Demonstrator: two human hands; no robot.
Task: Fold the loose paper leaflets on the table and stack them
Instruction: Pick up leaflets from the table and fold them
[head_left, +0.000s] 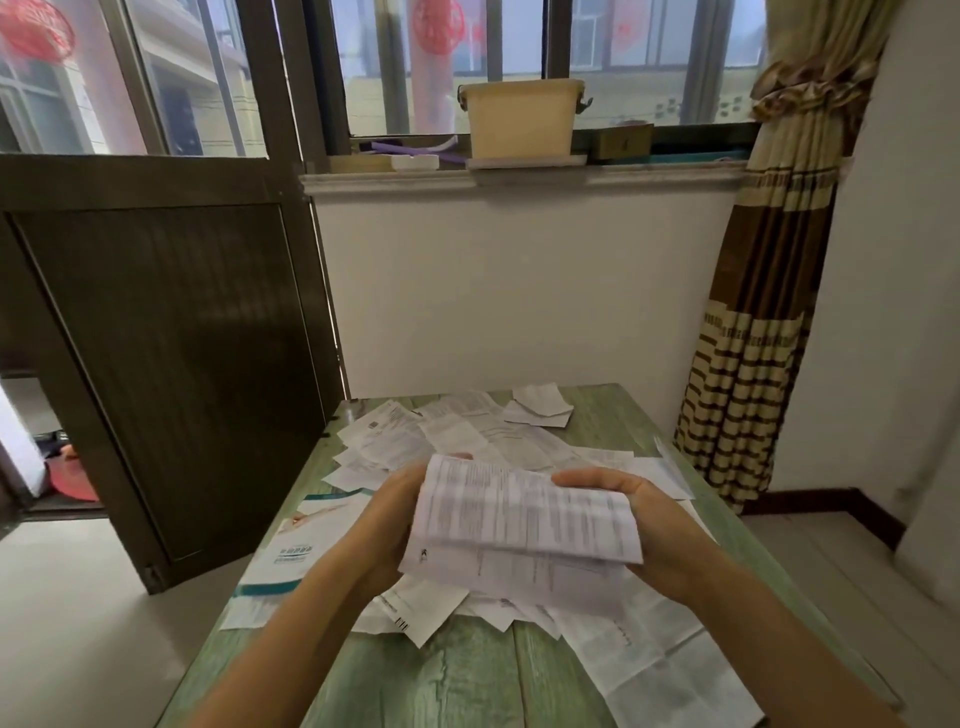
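Note:
A white printed leaflet is held above the green wooden table, bent over on itself along a fold near its lower edge. My left hand grips its left side, my right hand its right side. Under and behind it, several loose leaflets lie scattered over the table. A large unfolded sheet lies at the front right. A teal-and-white brochure rests at the left edge. A few small folded papers sit at the far end of the table.
A dark brown door stands open left of the table. A white wall with a window sill holding a yellow plastic box is behind. A striped curtain hangs at the right. Bare table wood shows at the front middle.

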